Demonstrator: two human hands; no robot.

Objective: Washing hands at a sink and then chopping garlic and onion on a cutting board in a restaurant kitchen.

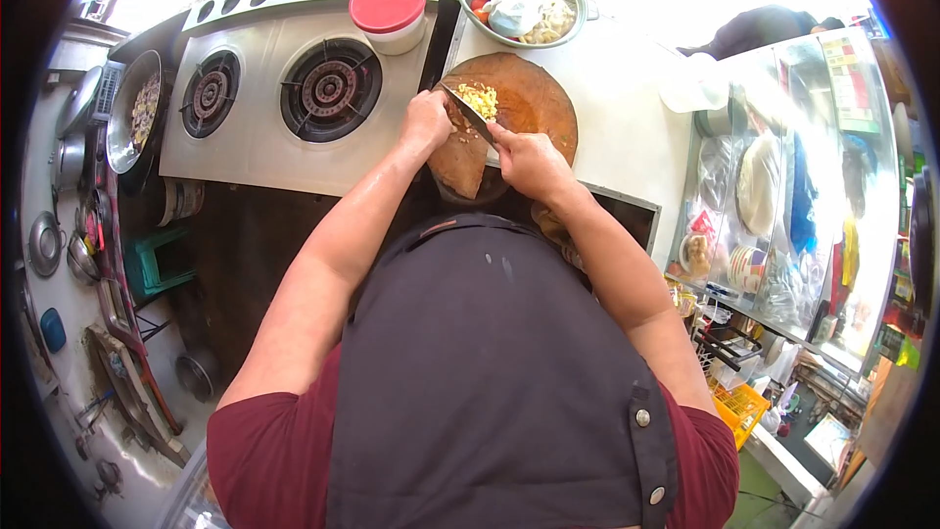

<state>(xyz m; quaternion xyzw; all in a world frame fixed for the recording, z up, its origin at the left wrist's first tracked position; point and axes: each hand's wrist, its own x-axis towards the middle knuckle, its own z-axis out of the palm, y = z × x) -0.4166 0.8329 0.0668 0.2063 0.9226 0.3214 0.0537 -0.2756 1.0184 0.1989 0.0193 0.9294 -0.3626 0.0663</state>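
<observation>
A kitchen knife [470,112] lies slantwise over a round wooden chopping board [547,106], its handle in my right hand [530,162]. Its tip points up and left, towards my left hand [428,120]. The left hand is at the board's left edge with its fingers bent by the blade's tip; whether they grip the blade is hidden. Finely chopped yellowish food [481,99] is heaped along the blade's far side. Small bits are also scattered on the wood nearer me. The board's near left part juts out past the counter edge.
Left of the board is a steel stove with two burners [330,90] and a red-lidded tub [387,11]. A colander [587,15] of vegetables stands behind the board. A wok [136,114] holding food is far left. A glass cabinet [778,184] stands right.
</observation>
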